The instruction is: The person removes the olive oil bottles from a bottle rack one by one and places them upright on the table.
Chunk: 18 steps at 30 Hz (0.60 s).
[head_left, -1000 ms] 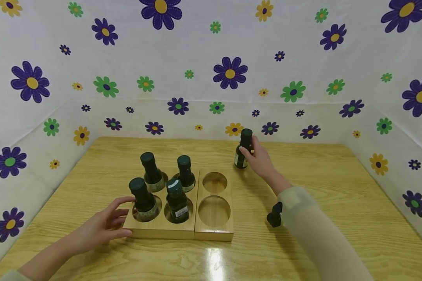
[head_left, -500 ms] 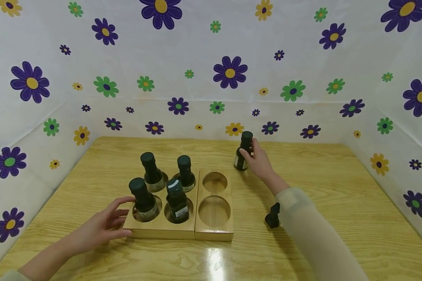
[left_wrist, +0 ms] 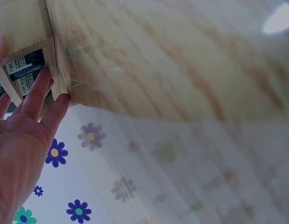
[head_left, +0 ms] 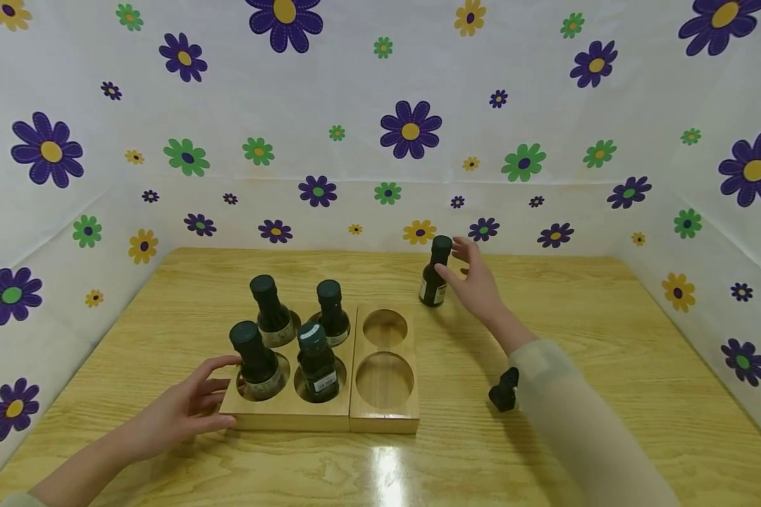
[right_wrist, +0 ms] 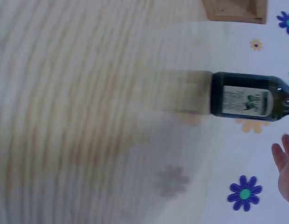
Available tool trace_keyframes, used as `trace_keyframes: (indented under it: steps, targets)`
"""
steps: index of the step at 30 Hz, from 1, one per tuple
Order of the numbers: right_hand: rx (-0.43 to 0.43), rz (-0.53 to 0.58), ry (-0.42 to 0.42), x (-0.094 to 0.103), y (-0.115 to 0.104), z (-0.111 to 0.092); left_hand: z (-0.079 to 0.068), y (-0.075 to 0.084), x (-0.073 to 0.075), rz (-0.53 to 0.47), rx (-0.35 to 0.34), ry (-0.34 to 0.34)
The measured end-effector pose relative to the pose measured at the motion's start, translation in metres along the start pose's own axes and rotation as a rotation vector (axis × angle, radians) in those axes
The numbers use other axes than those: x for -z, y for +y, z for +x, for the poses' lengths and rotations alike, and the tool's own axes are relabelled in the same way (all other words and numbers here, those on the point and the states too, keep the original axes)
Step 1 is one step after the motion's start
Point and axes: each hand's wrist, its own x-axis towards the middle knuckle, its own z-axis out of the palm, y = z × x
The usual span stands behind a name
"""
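Note:
In the head view a small dark bottle (head_left: 434, 273) with a green cap stands upright on the table. Beside it is my right hand (head_left: 478, 285), fingers spread; the right wrist view shows a gap between the fingers (right_wrist: 280, 158) and the bottle. My left hand (head_left: 174, 408) touches the left end of a wooden bottle holder (head_left: 292, 421), its fingers mostly extended. Four round holes there hold similar dark bottles, among them a front one (head_left: 320, 373) with a white sticker on its cap. In the left wrist view the fingertips rest on the holder's side (left_wrist: 50, 51), where bottle labels show through openings.
A wooden block (head_left: 385, 425) with two round hollows adjoins the holder on its right. Near my right sleeve a small black object (head_left: 504, 391) appears, partly hidden. A white flowered cloth (head_left: 330, 91) surrounds the table (head_left: 545, 296) at the back and sides.
My right hand has let go of the bottle, its fingers spreading and drawing off to the right. The bottle stays standing. My left hand keeps its place at the holder.

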Motion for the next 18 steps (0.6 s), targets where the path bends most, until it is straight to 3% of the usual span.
trace_keyframes:
  steps: [7,13,18]
  targets:
    - [0.114,0.065,0.144,0.017,-0.022,-0.004,0.0,0.001,0.0,0.001,0.005,0.005]
    - [0.205,0.105,0.104,0.023,-0.043,-0.013,0.0,0.001,0.001,-0.004,0.017,0.005]
    - [0.29,0.132,0.045,0.015,-0.054,-0.023,0.0,0.003,0.001,-0.005,0.024,0.006]
